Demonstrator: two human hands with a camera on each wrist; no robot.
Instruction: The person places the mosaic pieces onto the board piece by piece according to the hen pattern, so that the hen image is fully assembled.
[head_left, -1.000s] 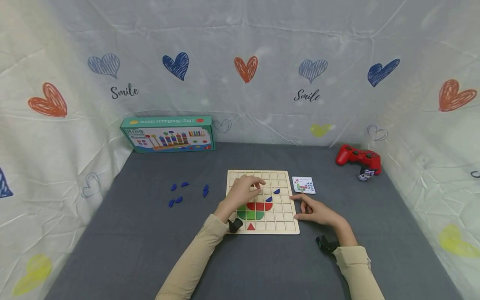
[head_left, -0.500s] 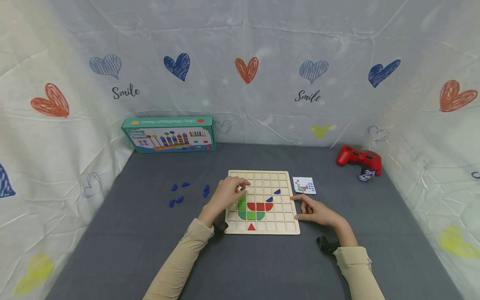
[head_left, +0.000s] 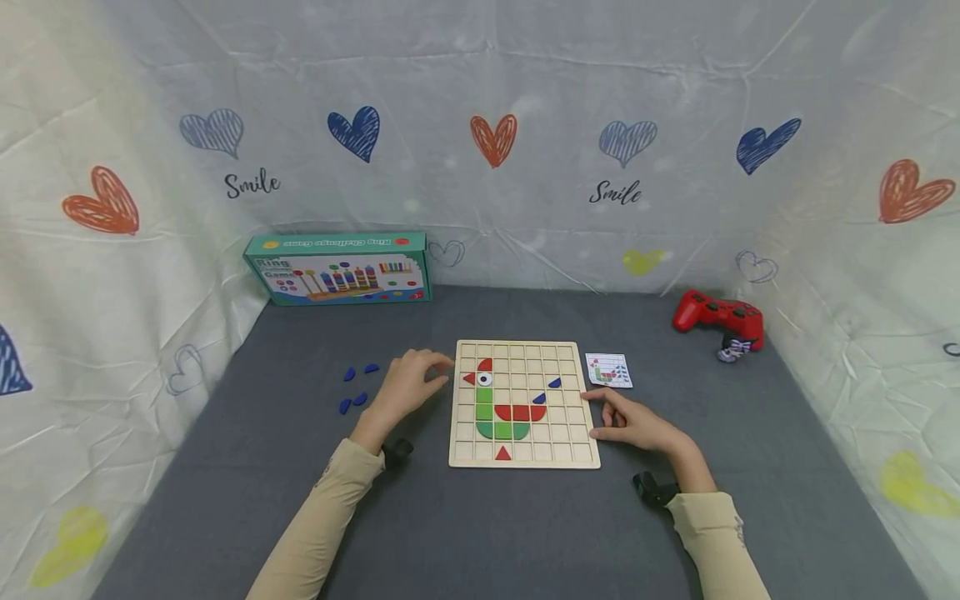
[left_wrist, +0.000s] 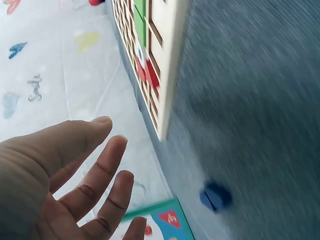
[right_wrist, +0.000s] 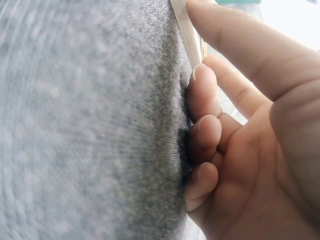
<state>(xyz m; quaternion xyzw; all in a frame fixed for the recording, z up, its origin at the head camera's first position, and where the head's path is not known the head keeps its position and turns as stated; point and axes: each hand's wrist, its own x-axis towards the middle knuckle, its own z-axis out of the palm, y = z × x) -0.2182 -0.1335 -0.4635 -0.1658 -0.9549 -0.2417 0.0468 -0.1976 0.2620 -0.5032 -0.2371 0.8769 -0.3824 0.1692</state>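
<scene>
A wooden grid board (head_left: 562, 454) lies mid-table. On it sit green pieces (head_left: 484, 404), red pieces (head_left: 521, 412), a white eye tile (head_left: 484, 379), a red triangle (head_left: 503, 453) and two blue pieces (head_left: 555, 383). My left hand (head_left: 405, 387) hovers just left of the board with nothing in its fingers, thumb and fingers spread apart. In the left wrist view, blue pieces (left_wrist: 216, 196) lie on the cloth below it; the hand hides them in the head view. My right hand (head_left: 633, 423) rests index fingertip and thumb against the board's right edge, its other fingers bent.
Several loose blue half-round pieces (head_left: 360, 399) lie left of my left hand. A small pattern card (head_left: 609, 371) sits right of the board. At the back are a game box (head_left: 337, 271) on the left and a red game controller (head_left: 717, 315) on the right.
My left hand has moved left from over the board to beside it, uncovering the red pieces and eye tile at the upper left. My right hand stays at the board's edge.
</scene>
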